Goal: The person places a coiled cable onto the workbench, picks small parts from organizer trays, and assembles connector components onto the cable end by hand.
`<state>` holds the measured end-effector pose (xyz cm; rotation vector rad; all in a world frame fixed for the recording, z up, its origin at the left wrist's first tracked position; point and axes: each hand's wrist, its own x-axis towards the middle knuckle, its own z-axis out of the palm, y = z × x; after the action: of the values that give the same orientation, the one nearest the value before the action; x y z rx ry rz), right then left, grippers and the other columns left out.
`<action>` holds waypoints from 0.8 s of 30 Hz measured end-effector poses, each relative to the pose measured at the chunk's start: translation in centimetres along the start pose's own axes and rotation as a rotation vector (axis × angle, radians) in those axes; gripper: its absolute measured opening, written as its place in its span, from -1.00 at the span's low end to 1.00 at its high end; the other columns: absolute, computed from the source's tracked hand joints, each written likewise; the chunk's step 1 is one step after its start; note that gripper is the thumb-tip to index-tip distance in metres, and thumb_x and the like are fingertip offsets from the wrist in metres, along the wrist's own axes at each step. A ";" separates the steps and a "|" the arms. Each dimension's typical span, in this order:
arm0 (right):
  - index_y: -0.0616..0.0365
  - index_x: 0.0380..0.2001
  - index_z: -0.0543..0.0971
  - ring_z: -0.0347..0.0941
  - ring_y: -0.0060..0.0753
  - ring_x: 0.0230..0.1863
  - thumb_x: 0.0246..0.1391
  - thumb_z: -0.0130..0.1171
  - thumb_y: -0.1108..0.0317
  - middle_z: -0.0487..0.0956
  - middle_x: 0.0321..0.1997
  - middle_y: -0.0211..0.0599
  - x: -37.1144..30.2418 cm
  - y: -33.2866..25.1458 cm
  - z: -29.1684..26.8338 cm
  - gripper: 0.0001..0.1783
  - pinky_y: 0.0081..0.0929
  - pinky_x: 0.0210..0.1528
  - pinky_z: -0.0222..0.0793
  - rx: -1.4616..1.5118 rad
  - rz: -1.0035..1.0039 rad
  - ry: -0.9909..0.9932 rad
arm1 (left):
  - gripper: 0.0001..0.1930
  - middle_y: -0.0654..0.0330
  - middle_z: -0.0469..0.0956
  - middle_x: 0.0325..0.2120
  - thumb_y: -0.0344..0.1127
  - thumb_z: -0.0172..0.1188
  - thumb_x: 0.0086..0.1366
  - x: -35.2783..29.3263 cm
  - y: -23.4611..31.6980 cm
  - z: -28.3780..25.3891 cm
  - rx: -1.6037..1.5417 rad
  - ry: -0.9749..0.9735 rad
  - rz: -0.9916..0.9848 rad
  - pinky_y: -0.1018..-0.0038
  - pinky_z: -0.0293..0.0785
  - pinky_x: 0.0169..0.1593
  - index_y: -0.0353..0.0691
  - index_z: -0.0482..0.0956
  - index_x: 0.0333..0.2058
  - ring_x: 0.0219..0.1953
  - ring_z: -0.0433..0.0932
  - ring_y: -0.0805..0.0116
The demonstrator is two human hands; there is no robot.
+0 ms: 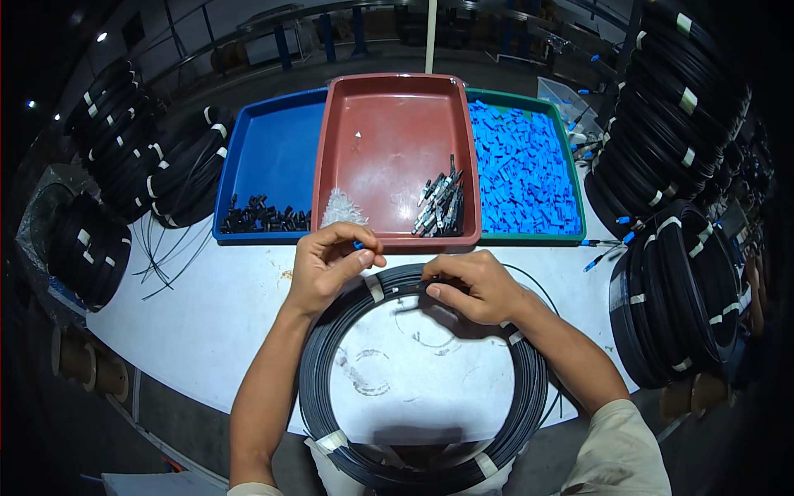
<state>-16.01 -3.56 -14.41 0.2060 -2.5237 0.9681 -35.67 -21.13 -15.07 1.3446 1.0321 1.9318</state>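
Hands [324,266] [478,285] over cable coil [317,380], smudged white table [207,339], dim workshop [248,91]

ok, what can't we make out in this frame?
- Head view: most of the blue piece, covered by the left fingers.
- Head view: whatever the right fingers pinch, if anything; the hand blocks it.
- Head view: top of the tall right-hand coil stack, cut off by the upper edge.
- Head view: details of single blue parts, too small and crowded.
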 end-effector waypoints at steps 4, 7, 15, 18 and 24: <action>0.15 -0.23 0.56 0.50 -0.20 -0.60 0.15 0.19 0.32 0.55 -0.60 -0.23 -0.1 0.0 -0.2 -0.83 -0.31 -0.51 0.32 0.007 -0.005 0.010 | -0.81 0.06 0.60 -0.20 -0.39 0.29 0.32 -0.1 0.4 1.0 0.158 -0.004 -0.160 0.53 0.55 -0.12 -0.33 0.59 -0.15 -0.23 0.59 0.42; 0.18 -0.22 0.54 0.50 -0.23 -0.61 0.15 0.18 0.35 0.56 -0.60 -0.23 -0.3 -0.2 -0.2 -0.83 -0.34 -0.52 0.30 0.029 0.013 0.025 | -0.83 0.16 0.62 -0.24 -0.43 0.27 0.32 -0.1 -0.3 0.8 0.247 -0.058 -0.120 0.50 0.53 -0.09 -0.34 0.62 -0.14 -0.20 0.55 0.45; 0.20 -0.18 0.49 0.45 -0.32 -0.65 0.17 0.17 0.40 0.52 -0.64 -0.28 -0.4 -0.1 0.1 -0.82 -0.38 -0.54 0.26 0.053 0.030 0.111 | -0.82 0.19 0.69 -0.32 -0.43 0.43 0.14 -0.2 -0.2 1.0 0.532 -0.031 -0.131 0.56 0.48 -0.24 -0.30 0.72 -0.26 -0.34 0.58 0.50; 0.20 -0.15 0.49 0.50 -0.22 -0.60 0.17 0.16 0.41 0.56 -0.58 -0.21 -0.4 -0.6 -0.2 -0.81 -0.34 -0.51 0.31 0.045 0.054 0.076 | -0.83 0.17 0.71 -0.36 -0.42 0.47 0.10 -0.3 0.2 1.8 0.670 -0.027 -0.111 0.55 0.50 -0.24 -0.29 0.75 -0.31 -0.36 0.60 0.48; 0.18 -0.05 0.50 0.60 -0.01 -0.42 0.11 0.16 0.45 0.64 -0.38 -0.07 -0.3 -0.3 0.0 -0.69 -0.25 -0.36 0.46 0.003 -0.065 0.051 | -0.84 0.10 0.73 -0.38 -0.44 0.47 0.09 -0.4 -0.1 1.9 0.671 0.000 -0.042 0.52 0.55 -0.26 -0.29 0.77 -0.31 -0.37 0.66 0.43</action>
<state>-15.70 -3.81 -14.36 0.2591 -2.4538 0.9401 -33.73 -20.86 -14.93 1.6369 1.7912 1.6063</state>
